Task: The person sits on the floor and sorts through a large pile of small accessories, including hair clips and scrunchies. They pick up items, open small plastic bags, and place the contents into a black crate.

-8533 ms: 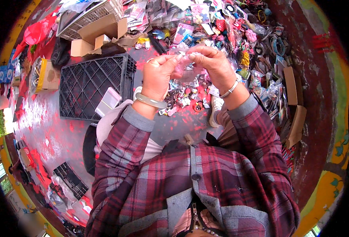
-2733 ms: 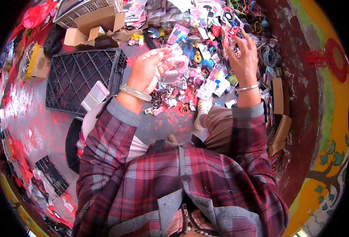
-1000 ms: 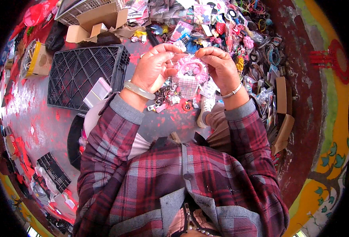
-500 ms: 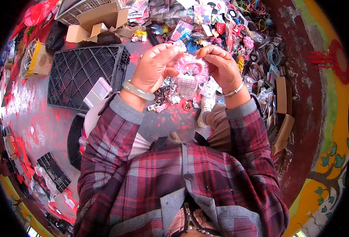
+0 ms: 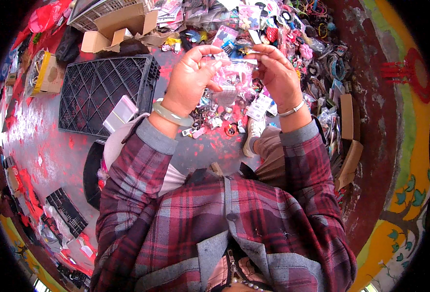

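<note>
Between my hands hangs a clear plastic bag (image 5: 234, 77) with something pink inside, perhaps a hair accessory; glare blurs its details. My left hand (image 5: 191, 80) pinches the bag's left upper corner between thumb and fingers. At the opposite upper corner, my right hand (image 5: 279, 78) grips the bag's edge with thumb and fingertips closed. A pale bangle (image 5: 172, 115) circles my left wrist, and a thin silvery one (image 5: 292, 109) my right. Beyond and below the bag, small hair accessories (image 5: 219, 121) lie on the floor. A white label (image 5: 259, 106) shows just below my right hand.
A black plastic crate (image 5: 105, 90) lies to the left, with a stack of clear plastic sleeves (image 5: 121, 113) by its near corner. Behind it stands an open cardboard box (image 5: 120, 27). Packaged accessories (image 5: 302, 36) pile up at the far right. One shoe (image 5: 254, 138) is beneath my hands.
My hands have spread slightly apart, the right shifting right and a little up. The bag's upper edge is now stretched between them, and the pink item looks tilted and more covered by glare.
</note>
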`<state>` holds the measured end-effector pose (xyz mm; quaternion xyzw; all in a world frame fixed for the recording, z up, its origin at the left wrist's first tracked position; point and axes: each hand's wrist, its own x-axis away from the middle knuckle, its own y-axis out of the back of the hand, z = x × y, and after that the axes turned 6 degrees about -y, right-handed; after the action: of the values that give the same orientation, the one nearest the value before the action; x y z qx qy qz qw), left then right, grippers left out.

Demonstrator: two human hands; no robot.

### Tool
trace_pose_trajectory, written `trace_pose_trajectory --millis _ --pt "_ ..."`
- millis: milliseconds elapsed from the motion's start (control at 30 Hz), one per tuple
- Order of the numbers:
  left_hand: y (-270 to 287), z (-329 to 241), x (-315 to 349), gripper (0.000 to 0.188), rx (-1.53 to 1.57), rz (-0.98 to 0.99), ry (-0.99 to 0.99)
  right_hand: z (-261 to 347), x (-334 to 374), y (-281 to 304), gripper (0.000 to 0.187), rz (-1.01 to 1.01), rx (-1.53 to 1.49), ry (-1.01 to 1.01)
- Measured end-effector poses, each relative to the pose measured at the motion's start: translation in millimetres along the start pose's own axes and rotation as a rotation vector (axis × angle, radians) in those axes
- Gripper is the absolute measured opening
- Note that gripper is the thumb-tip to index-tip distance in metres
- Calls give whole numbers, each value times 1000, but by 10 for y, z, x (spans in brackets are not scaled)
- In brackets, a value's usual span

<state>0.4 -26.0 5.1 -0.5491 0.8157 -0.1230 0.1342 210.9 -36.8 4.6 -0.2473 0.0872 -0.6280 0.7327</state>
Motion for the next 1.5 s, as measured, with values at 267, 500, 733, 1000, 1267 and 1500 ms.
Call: trace_pose_trajectory --millis 267,500,733,1000,1267,1500 --pt "-53 134 64 17 -194 66 -20 -84 32 -200 25 -43 648 48" --pt "-77 189 49 10 -129 16 30 -127 50 -281 20 -159 864 166" --pt "-75 161 14 9 -112 -30 78 -142 57 -218 13 -138 1018 356" --pt "-46 12 31 13 -159 -46 171 -89 59 -246 13 -57 836 171" --pt "20 15 -27 16 73 -109 153 9 74 -132 14 -102 583 73" --pt "2 -80 -10 17 58 -66 146 49 86 -138 17 -72 596 138"
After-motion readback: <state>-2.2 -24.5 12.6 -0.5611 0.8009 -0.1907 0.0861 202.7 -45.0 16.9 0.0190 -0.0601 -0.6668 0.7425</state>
